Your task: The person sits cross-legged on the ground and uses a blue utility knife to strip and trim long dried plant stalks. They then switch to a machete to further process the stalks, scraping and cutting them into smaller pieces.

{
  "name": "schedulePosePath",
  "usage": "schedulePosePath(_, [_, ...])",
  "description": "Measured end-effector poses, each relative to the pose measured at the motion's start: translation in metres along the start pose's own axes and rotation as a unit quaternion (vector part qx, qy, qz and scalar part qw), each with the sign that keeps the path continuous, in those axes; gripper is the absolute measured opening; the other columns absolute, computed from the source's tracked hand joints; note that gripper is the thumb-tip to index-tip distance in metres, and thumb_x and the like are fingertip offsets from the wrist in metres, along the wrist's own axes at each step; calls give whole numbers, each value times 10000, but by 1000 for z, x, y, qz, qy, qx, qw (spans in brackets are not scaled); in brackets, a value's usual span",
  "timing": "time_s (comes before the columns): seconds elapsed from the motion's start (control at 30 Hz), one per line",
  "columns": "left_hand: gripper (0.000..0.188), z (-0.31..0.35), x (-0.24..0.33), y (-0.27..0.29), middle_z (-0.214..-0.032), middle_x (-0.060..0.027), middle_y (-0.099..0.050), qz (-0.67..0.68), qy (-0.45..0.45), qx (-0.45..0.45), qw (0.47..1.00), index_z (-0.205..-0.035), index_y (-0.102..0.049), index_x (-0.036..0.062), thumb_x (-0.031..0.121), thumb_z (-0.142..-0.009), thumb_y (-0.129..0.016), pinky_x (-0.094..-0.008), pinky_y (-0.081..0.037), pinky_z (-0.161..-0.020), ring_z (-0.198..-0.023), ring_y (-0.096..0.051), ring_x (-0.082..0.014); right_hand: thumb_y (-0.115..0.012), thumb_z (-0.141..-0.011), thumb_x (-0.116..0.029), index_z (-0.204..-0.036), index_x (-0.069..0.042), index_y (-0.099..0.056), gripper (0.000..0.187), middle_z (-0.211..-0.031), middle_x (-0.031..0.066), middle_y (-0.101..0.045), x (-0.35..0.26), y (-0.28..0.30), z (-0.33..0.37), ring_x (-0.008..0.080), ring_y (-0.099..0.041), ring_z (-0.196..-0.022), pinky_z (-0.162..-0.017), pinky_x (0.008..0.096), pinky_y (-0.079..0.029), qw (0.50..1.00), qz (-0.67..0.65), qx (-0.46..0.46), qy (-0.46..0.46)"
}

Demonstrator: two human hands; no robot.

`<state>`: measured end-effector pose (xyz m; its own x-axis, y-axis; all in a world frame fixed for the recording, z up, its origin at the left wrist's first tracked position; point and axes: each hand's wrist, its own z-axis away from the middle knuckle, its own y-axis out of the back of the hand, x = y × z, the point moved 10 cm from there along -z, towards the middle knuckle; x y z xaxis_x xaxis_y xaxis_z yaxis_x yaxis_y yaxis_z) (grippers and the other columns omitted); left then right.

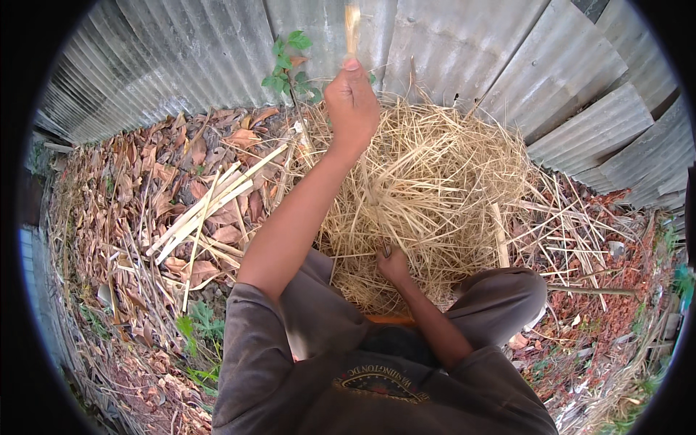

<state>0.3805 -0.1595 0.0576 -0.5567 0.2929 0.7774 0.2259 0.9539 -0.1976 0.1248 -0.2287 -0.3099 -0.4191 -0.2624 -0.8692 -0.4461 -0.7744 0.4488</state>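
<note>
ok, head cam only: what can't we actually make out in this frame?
- Strip held up in the left hand: blurred by motion, and its top runs to the picture's upper edge.
- Right hand: fingers buried in the straw pile; the small dark thing at the fingertips is too small to identify.
- Orange object between the knees: mostly hidden by the right forearm and the clothing.

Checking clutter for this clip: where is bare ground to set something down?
Hardly any. The pale dry straw heap fills the centre up to the corrugated metal wall; brown dead leaves and split pale cane strips cover the left ground.
</note>
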Motion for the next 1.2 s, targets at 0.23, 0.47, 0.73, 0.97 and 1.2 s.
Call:
schedulePosePath(0.23, [560,-3,-13,10,-536,36,-379,22,41,-4,999,-628,-436,43,406,-1048,-360,-260,-298,-481,-523,-358,-58,-543,-873,-115,-670,-98,-436,230,-498,1,-406,-43,-19,28,134,-442,-404,-414,347,-390,723,-510,-300,-358])
schedulePosePath(0.47, [583,-1,-13,14,-530,31,-371,-16,12,6,1000,-595,-404,59,430,-1043,-363,-276,-293,-480,-519,-350,-62,-606,-865,-170,-703,-38,-509,231,-526,7,-466,-165,65,8,124,-441,-435,-434,318,-370,989,-121,-43,71])
schedulePosePath(0.73, [638,-11,-27,35,-506,36,-344,36,85,41,995,-541,-340,79,484,-1034,-341,-275,-272,-465,-494,-324,-67,-568,-885,-132,-716,-28,-522,204,-560,67,-543,18,-37,32,165,-554,-467,-441,314,-453,949,-94,-198,-228])
schedulePosePath(0.97, [641,-8,-34,49,-522,45,-354,78,125,29,989,-579,-389,77,541,-1017,-320,-257,-267,-451,-488,-325,-57,-589,-905,-166,-808,-24,-532,180,-582,65,-550,-12,-7,54,169,-579,-510,-455,318,-475,938,-208,-176,-216])
schedulePosePath(1.2, [655,-7,-31,44,-518,24,-319,43,122,-4,992,-628,-367,102,667,-953,-306,-256,-309,-417,-440,-343,-85,-620,-932,-249,-758,-67,-502,278,-557,30,-498,-37,-3,63,128,-500,-444,-403,268,-376,956,-138,-149,-211])
